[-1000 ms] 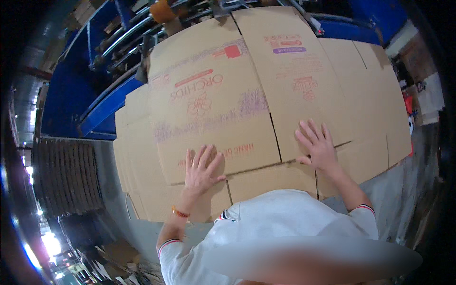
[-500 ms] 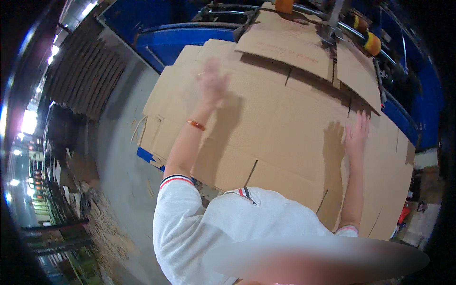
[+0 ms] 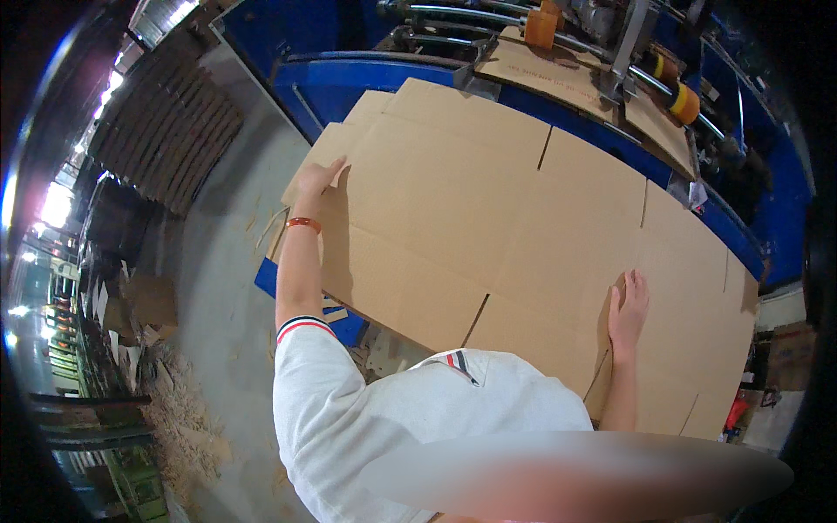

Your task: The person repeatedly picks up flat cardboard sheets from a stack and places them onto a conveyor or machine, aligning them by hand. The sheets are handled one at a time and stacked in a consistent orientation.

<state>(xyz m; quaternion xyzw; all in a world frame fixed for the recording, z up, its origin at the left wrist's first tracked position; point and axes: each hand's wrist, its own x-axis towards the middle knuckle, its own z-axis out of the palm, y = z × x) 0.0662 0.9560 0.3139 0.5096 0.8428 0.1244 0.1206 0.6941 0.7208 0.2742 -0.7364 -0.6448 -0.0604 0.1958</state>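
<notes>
The blue machine [image 3: 349, 77] fills my view from 11 to 2 o'clock. Below it, across the centre and out to 4 o'clock, lies the slotted corrugated box blank [image 3: 471, 218], flat with an unprinted face up. Its far edge runs near the machine's rail, an arrangement that I judge keeps the broad sheet supported and within reach of both my arms. Whether other sheets lie beneath, I can't tell.

At 10 o'clock stands a stack of corrugated sheets [image 3: 166, 131], probably piled flat on flat to save floor space. Cardboard scraps [image 3: 187, 410] litter the floor at 8 o'clock. At 1 o'clock, apart from my blank, a printed cardboard sheet [image 3: 558, 77] sits under the machine's rods and orange rollers [image 3: 540, 28], which look placed to keep it down.

My left hand [image 3: 316, 180] is at 10 o'clock on the blank's left edge, thumb reaching inward over the top; the fingers are hidden, so I can't tell whether they clamp the board. The edge would give it a good place to steady or turn so wide a sheet. My right hand [image 3: 629, 314], between 3 and 4 o'clock, is flat and pinching nothing, fingers close together and pointing toward 12, seemingly resting on the board for balance. An orange bracelet [image 3: 303, 223] circles my left wrist.
</notes>
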